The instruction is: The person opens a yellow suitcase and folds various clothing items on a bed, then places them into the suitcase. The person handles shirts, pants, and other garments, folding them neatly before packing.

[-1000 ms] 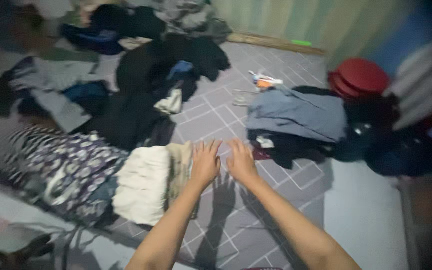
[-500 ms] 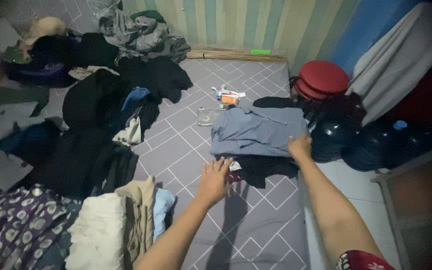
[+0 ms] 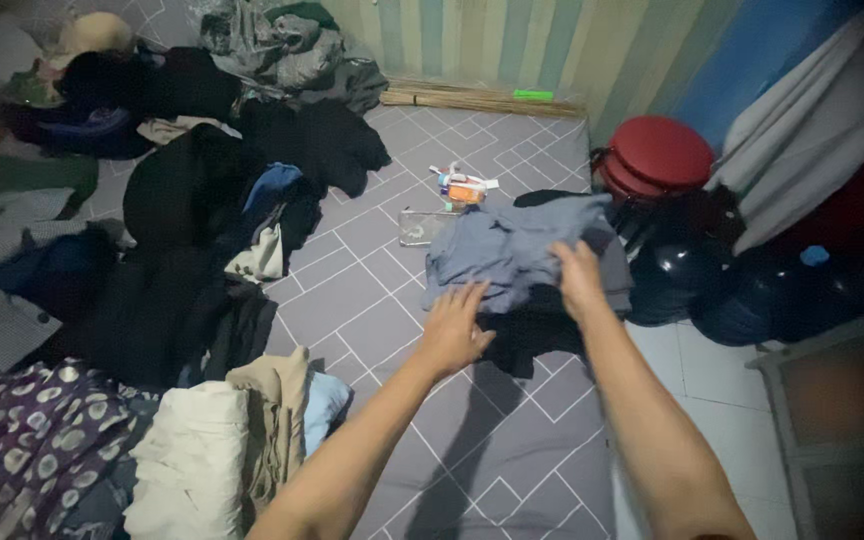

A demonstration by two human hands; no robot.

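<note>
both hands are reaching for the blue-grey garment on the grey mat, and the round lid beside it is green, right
Not quite: the round lid is red, not green, as the head view shows. The rest holds: the left hand and the right hand both reach for the blue-grey garment on the grey mat.

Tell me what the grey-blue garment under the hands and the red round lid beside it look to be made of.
Grey-blue garment: soft woven cloth, matte, likely cotton; it creases and slumps in folds where the right hand presses it, and the left hand is at its edge. Red round lid: probably hard plastic, smooth with a faint sheen and a moulded rim.
</note>
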